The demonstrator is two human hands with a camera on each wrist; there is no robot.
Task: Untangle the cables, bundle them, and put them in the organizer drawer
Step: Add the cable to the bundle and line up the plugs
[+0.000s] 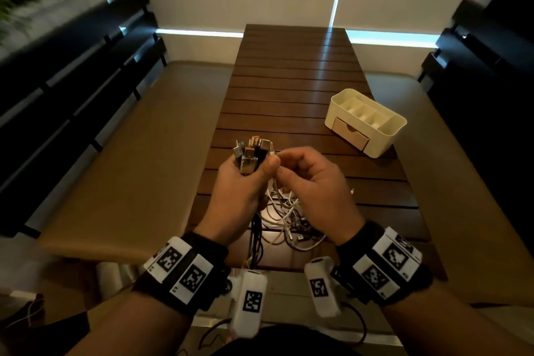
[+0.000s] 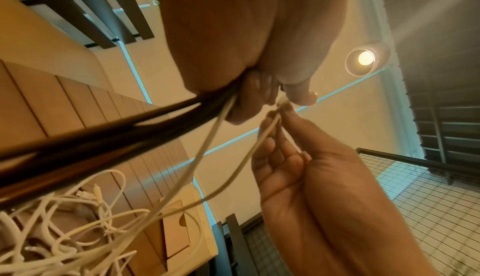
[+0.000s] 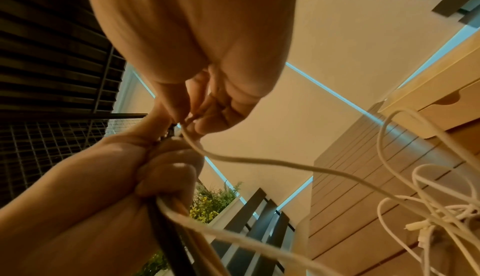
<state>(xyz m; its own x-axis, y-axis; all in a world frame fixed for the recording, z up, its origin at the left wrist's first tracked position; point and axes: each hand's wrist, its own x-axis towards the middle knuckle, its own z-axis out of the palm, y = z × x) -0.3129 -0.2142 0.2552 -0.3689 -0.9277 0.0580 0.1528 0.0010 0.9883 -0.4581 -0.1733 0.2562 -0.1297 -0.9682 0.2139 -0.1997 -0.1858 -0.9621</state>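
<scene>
The left hand [image 1: 239, 185] is closed in a fist around a bunch of cable plugs [image 1: 252, 153] — connector ends upright above the fingers, black leads hanging below the palm. The right hand [image 1: 313, 182] pinches one white cable [image 2: 255, 141] between thumb and fingertips, just beside the left thumb. The white cable tangle [image 1: 284, 218] lies on the slatted wooden table [image 1: 289, 89] under both hands. The cream desk organizer [image 1: 365, 121] stands well apart, far right — its drawer [image 1: 349, 133] closed.
</scene>
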